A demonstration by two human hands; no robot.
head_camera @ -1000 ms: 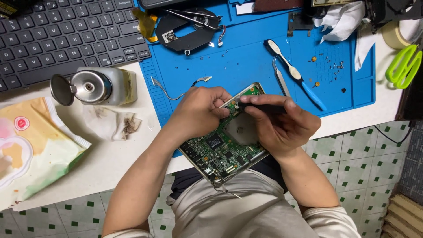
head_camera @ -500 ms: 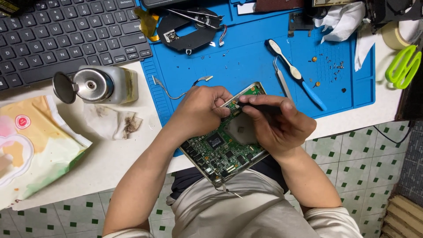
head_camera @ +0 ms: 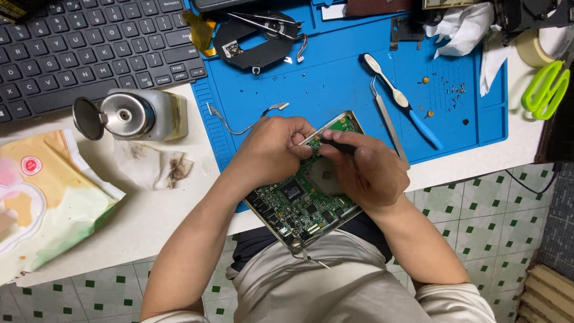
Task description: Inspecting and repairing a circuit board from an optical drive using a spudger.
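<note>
**Hands bent over a green circuit board at the desk's edge**

Circuit board [head_camera: 299, 203], green and set in a thin metal frame, sits tilted at the near edge of the blue work mat [head_camera: 335, 78], its lower end hanging past the white desk [head_camera: 119, 215] and over the person's lap. The left hand [head_camera: 272, 149] curls over the board's upper left part, fingers closed, pinching a thin pale strip at the top edge. The right hand [head_camera: 368, 170] lies over the board's right side, fingers wrapped tight around a slim dark tool [head_camera: 338, 145] whose tip I cannot make out beneath the knuckles. The two hands touch above the board.

On the mat beyond the hands lie metal tweezers [head_camera: 387, 119] and, just beside them, a blue-and-white handled tool [head_camera: 399, 100]. A round black disc part [head_camera: 251, 42] lies farther back. Left of the mat stands a clear bottle with a metal pump top [head_camera: 134, 113], with a stained tissue [head_camera: 155, 167] near it and a soft pack of wipes [head_camera: 42, 197] at the desk's left end. A black keyboard [head_camera: 78, 48] fills the far left corner; green scissors [head_camera: 547, 90] rest at the far right.
</note>
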